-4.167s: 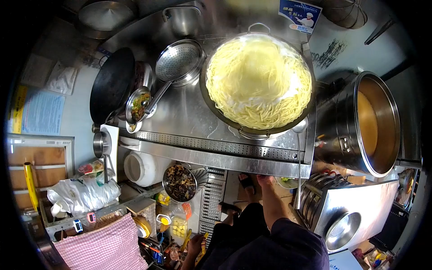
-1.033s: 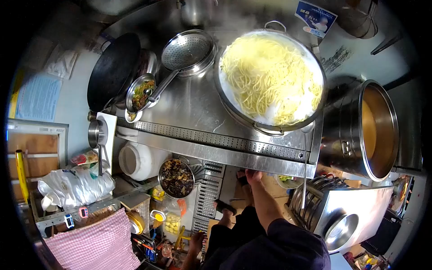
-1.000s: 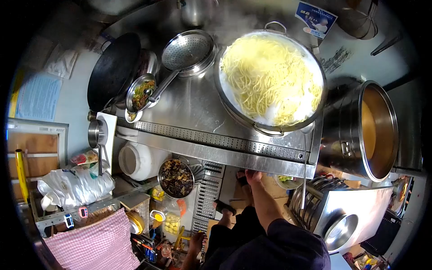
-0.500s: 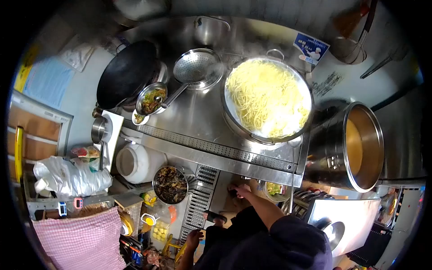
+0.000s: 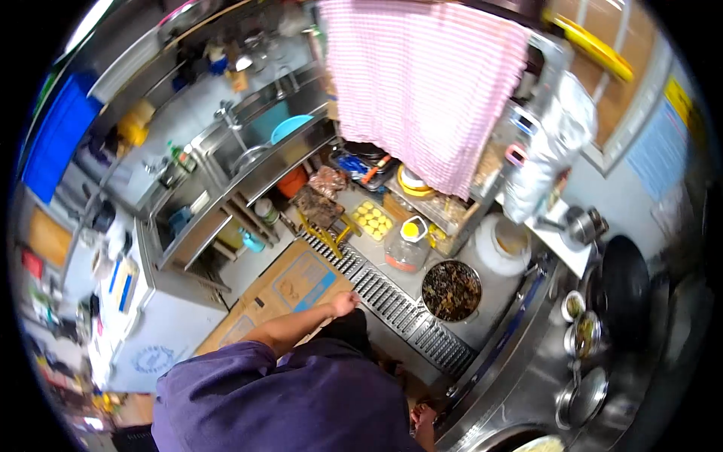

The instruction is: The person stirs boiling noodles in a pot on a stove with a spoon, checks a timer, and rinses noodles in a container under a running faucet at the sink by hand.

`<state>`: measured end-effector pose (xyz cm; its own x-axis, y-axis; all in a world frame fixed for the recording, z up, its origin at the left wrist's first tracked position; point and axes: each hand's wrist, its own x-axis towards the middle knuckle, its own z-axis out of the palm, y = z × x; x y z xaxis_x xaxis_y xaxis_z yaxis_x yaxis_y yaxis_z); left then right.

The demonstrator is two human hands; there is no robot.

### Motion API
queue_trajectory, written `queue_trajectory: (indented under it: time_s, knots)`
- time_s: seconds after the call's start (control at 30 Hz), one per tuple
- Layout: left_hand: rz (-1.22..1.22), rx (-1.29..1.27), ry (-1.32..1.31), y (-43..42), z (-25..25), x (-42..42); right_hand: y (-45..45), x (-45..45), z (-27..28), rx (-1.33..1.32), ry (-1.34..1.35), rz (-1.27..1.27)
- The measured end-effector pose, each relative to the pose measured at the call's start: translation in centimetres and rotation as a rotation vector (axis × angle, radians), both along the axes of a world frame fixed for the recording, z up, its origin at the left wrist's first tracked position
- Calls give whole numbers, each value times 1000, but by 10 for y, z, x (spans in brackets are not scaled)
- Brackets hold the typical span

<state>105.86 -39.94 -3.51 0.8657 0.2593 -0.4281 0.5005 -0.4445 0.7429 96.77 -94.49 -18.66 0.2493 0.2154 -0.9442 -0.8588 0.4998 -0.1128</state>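
Turned away from the stove, my view has dropped the noodles (image 5: 541,445) from the upper middle to the bottom edge, cut off. They lie in the pan (image 5: 513,432), beyond the right hand (image 5: 423,416) and well apart from its fingers. I see those fingers bent beside the counter (image 5: 520,393), but cannot tell whether they grip anything. Over the cardboard (image 5: 263,294) and near the grate (image 5: 392,305), the left hand (image 5: 345,303) is loosely curled, with nothing visible in it. Blue print on the cardboard and a round blue mark on the white panel (image 5: 169,331) are too blurred for me to read. What shows of the noodles is pale yellow.
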Motion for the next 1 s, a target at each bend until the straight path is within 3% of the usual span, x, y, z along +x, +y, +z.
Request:
queue_trajectory:
  time_s: [0.03, 0.07, 0.1, 0.13, 0.17, 0.23, 0.3, 0.33, 0.43, 0.5, 0.53, 0.6, 0.63, 0.73, 0.8, 0.87, 0.9, 1.0]
  knots:
    - [14, 44, 20, 29, -15, -19, 10, 16, 12, -17, -13, 34]
    - [258, -72, 209, 44, 18, -42, 26, 31, 29, -58, -51, 93]
    - [212, 128, 212, 62, 21, -54, 39, 54, 44, -95, -79, 149]
    - [379, 76, 320, 88, -4, -79, 59, 65, 56, -114, -90, 170]
    - [348, 95, 318, 121, -71, -113, 74, 79, 66, -220, -158, 208]
    - [557, -38, 434, 146, -72, -157, 123, 98, 94, -342, -240, 262]
    - [546, -94, 482, 181, -72, -186, 176, 112, 117, -390, -270, 241]
    - [561, -112, 473, 198, -71, -190, 188, 120, 110, -358, -316, 331]
    - [660, -236, 367, 243, -53, -207, 279, 127, 145, -594, -275, 358]
    - [638, -186, 390, 282, -48, -202, 303, 143, 124, -314, -368, 462]
    - [662, -197, 286, 301, -69, -208, 324, 143, 131, -325, -359, 488]
    - [644, -148, 230, 336, -57, -209, 383, 156, 150, -325, -384, 474]
    - [734, -239, 166, 356, -53, -206, 412, 160, 164, -442, -426, 589]
    - [842, -373, 56, 413, -70, -218, 483, 177, 188, -446, -432, 739]
    - [910, -418, 49, 439, -70, -228, 491, 207, 118, -1017, -6, 285]
    - [993, -441, 115, 457, -58, -240, 509, 216, 137, -302, -414, 875]
    - [1061, -454, 176, 466, -51, -244, 544, 211, 158, -516, -415, 970]
    - [1132, -516, 178, 486, -49, -253, 583, 245, 131, -408, -346, 1028]
